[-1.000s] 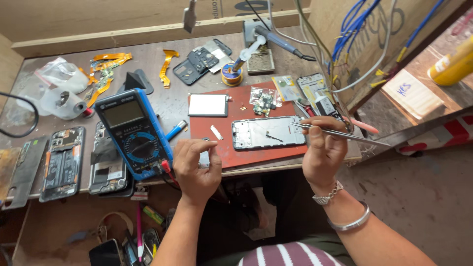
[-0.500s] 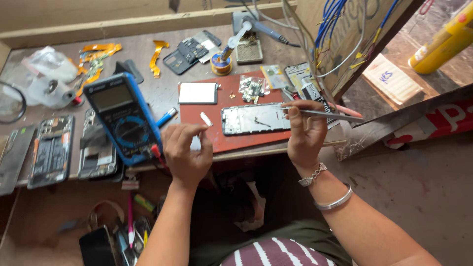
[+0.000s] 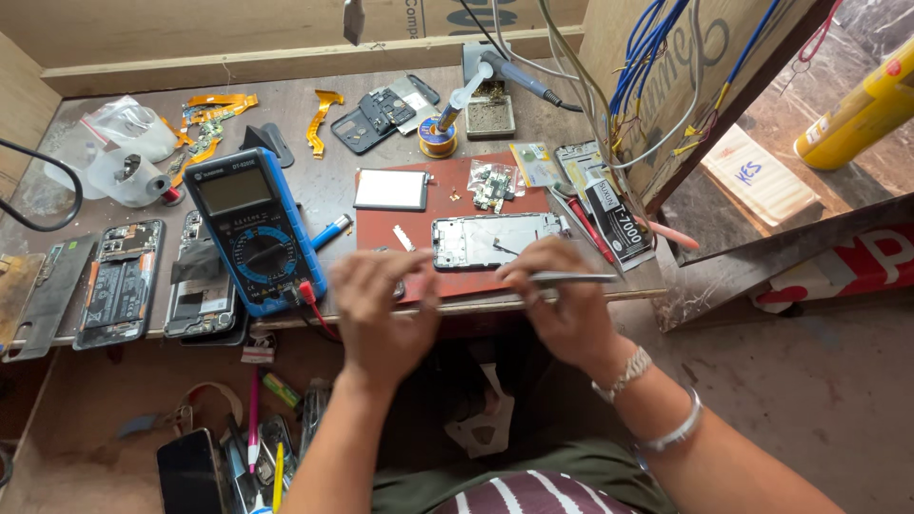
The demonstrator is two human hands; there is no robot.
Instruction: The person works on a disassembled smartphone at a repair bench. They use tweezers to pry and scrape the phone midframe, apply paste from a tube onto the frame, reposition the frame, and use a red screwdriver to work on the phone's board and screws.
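My right hand [image 3: 562, 309] is closed around metal tweezers [image 3: 576, 278], whose tips point right, level with the table's front edge. Just beyond it an opened phone frame [image 3: 490, 238] lies on a red work mat [image 3: 457, 205]. My left hand [image 3: 381, 305] hovers over the mat's near left corner. It is blurred and its fingers are curled, so I cannot make out whether it holds anything. A small white strip [image 3: 403, 238] lies on the mat between my left hand and the frame.
A blue multimeter [image 3: 252, 228] with red leads lies left of the mat, and two opened phones [image 3: 119, 284] lie further left. A white panel [image 3: 390, 188], a solder spool [image 3: 437, 136], a soldering iron [image 3: 519, 78], orange flex cables [image 3: 214, 119] and glue tubes [image 3: 614, 214] crowd the table.
Both hands have drawn back toward the table's front edge. The tweezers have come off the phone frame. My left hand now shows motion blur.
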